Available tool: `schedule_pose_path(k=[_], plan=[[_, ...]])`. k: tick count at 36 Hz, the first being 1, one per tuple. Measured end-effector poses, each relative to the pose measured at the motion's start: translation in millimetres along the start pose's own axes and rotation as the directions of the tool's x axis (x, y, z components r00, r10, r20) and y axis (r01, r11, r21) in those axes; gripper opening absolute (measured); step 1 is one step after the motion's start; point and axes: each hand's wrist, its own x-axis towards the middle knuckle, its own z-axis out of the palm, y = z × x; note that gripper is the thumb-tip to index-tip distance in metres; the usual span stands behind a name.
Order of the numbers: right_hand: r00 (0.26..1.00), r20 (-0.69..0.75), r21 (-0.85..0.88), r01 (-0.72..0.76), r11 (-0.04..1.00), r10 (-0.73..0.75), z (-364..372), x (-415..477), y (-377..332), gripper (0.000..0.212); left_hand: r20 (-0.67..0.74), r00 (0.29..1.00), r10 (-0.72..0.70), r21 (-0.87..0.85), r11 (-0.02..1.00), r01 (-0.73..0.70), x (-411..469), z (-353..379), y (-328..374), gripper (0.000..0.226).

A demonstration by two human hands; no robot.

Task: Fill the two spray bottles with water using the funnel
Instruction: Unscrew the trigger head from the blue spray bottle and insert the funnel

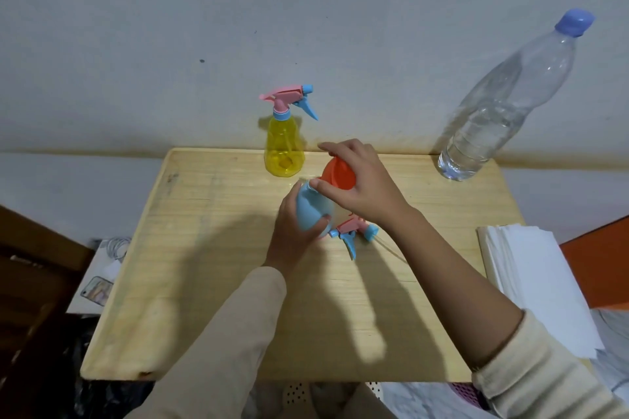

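Fingers (287, 211) of our left hand (292, 235) wrapped the blue spray bottle (311, 207) mid-way across the table (204, 248), its long axis near upright and its neck tipped toward the wall. Our right hand (366, 190) pinched the orange funnel (340, 177) at that neck, bowl tilted. The detached spray head (354, 231) lay just beside. The yellow spray bottle (284, 150) hugged the far edge and the water bottle (493, 112) the far right corner. Bare wood stretched left and toward us.

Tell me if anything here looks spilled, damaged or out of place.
No spill or damage shows. The only loose part is a spray head lying on its side on the table beside the blue bottle, apparently off for filling.
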Motion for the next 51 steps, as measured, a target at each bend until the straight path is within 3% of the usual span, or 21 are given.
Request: schedule_pose_path(k=[7,12,16,31,40,43,48,51], plan=[[0.988,0.134,-0.339,0.120,0.933,-0.079,6,22,-17,0.068,0.001,1.000,0.009,-0.042,0.999,-0.009,1,1,-2,0.075],[0.970,0.229,-0.382,0.160,0.910,-0.075,24,25,-23,0.068,-0.018,1.000,-0.001,-0.066,0.998,-0.001,0,3,-7,0.062],[0.970,0.227,-0.440,0.177,0.881,-0.082,32,26,-27,0.071,0.001,1.000,-0.017,-0.063,0.998,0.017,-2,1,-10,0.074],[0.986,0.146,-0.391,0.137,0.910,-0.086,37,28,-26,0.062,-0.074,0.996,-0.058,-0.042,0.998,0.055,-9,0,0,0.087],[0.990,0.126,-0.281,0.091,0.955,-0.058,13,21,-34,0.073,-0.100,0.993,-0.070,0.189,0.978,0.088,-21,-10,25,0.092],[0.993,0.102,-0.263,0.083,0.961,-0.058,-5,10,-33,0.067,-0.113,0.989,-0.099,0.199,0.973,0.120,-36,-17,39,0.086],[0.989,0.145,-0.313,0.075,0.947,-0.030,-40,-23,-18,0.061,-0.070,0.998,-0.006,0.317,0.948,0.028,-70,-17,61,0.064],[0.986,0.164,-0.334,0.032,0.942,0.024,-63,-47,-6,0.061,-0.047,0.998,-0.048,0.345,0.937,0.061,-86,-9,73,0.058]])
